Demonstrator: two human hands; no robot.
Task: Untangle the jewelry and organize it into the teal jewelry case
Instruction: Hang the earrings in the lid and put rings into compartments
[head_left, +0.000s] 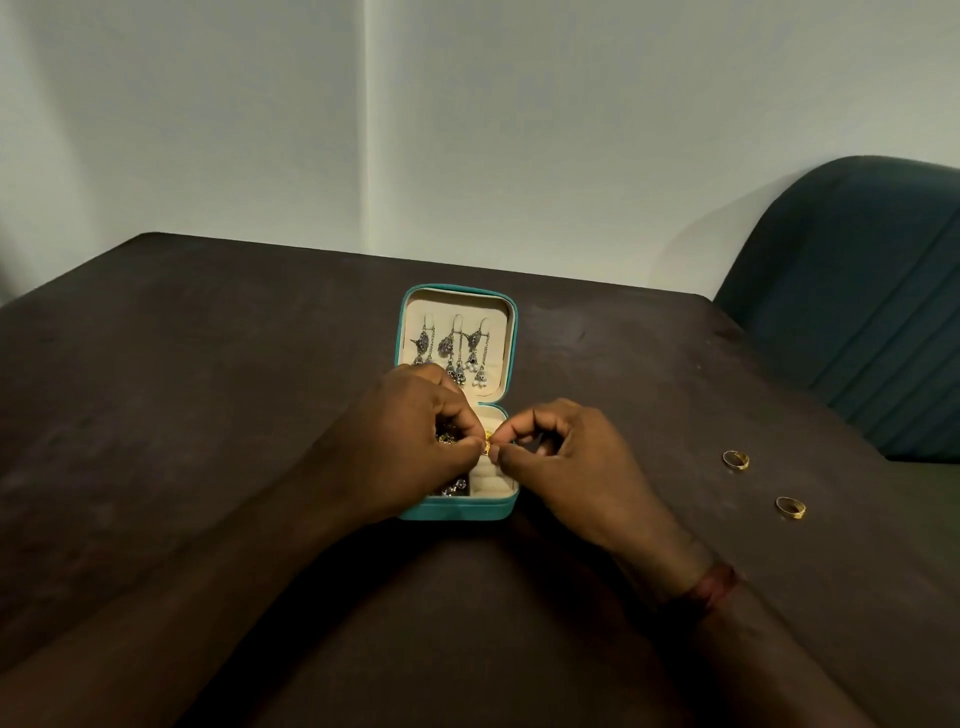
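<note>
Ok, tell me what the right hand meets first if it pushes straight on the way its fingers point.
The right hand points leftward at the small gold piece of jewelry it pinches. Just beyond comes the left hand, though depth is unclear.

From my head, the one camera looks forward and down across the table (208, 415), close to the case (457, 512), wall (571, 130) behind.
</note>
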